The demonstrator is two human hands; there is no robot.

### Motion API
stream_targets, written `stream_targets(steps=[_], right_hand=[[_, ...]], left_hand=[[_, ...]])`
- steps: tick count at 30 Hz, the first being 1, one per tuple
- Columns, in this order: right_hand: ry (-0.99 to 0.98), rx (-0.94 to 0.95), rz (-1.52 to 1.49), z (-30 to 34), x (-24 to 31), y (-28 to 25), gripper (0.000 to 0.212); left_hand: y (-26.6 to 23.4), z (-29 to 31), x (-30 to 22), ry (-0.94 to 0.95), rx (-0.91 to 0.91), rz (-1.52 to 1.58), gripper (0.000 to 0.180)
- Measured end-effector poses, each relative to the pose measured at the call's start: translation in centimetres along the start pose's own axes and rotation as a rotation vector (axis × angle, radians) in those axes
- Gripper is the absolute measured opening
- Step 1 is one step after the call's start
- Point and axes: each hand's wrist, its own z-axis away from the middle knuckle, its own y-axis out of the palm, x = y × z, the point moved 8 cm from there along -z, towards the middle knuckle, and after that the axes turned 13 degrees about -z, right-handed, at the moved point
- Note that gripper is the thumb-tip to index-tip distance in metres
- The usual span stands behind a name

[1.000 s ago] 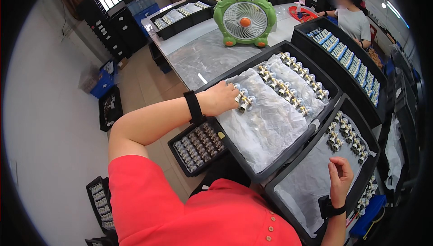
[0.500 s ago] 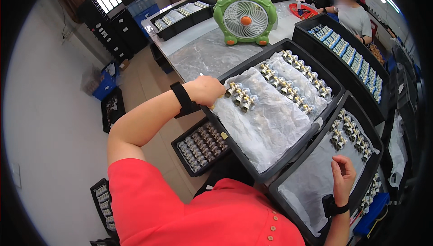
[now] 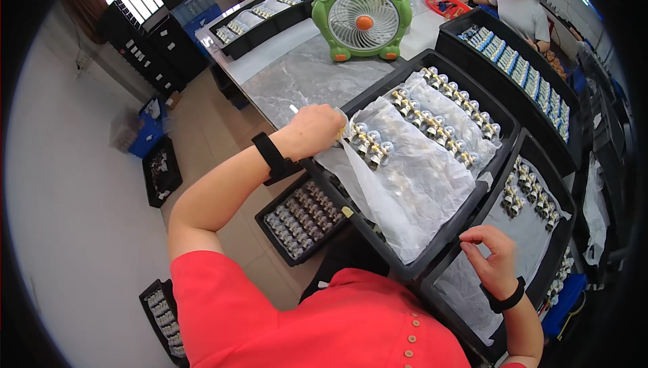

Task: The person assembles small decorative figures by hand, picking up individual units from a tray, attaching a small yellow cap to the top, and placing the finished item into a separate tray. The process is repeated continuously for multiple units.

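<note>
My left hand is closed on the near-left edge of a thin white sheet, raising it over the rim of a black tray. A yellowish bit shows at the fingertips, too small to name. On the sheet beside this hand stand a few small figures with clear round heads; more rows stand farther right. My right hand hovers over a second black tray, thumb and forefinger curled close together, nothing visible between them. Similar figures stand at that tray's far end.
A green fan stands on the grey table. At the right is a tray of blue-and-white pieces, with a co-worker behind it. Below my left arm, a tray of figures sits lower down.
The sheet's left edge has come up off the tray side with my left hand, which moved slightly right. My right hand has moved left and its fingers point toward the nearer tray.
</note>
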Motion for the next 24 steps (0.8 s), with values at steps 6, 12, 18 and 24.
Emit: stream_targets(steps=[6,12,18,24], right_hand=[[-0.05,0.142,-0.017,-2.1,0.9,4.1,0.015],[-0.083,0.305,0.083,-2.2,1.1,5.8,0.019],[-0.096,0.217,0.057,-1.4,0.4,2.2,0.018],[0.129,-0.106,0.169,1.9,-5.8,-8.1,0.022]], left_hand=[[0.9,-0.4,1.1,-0.114,0.022,0.354,0.017],[0.8,0.9,-0.8,0.001,0.302,0.231,0.023],[-0.2,2.8,-2.0,0.173,0.3,0.09,0.033],[-14.5,5.3,-9.2,0.372,-0.256,0.537,0.025]])
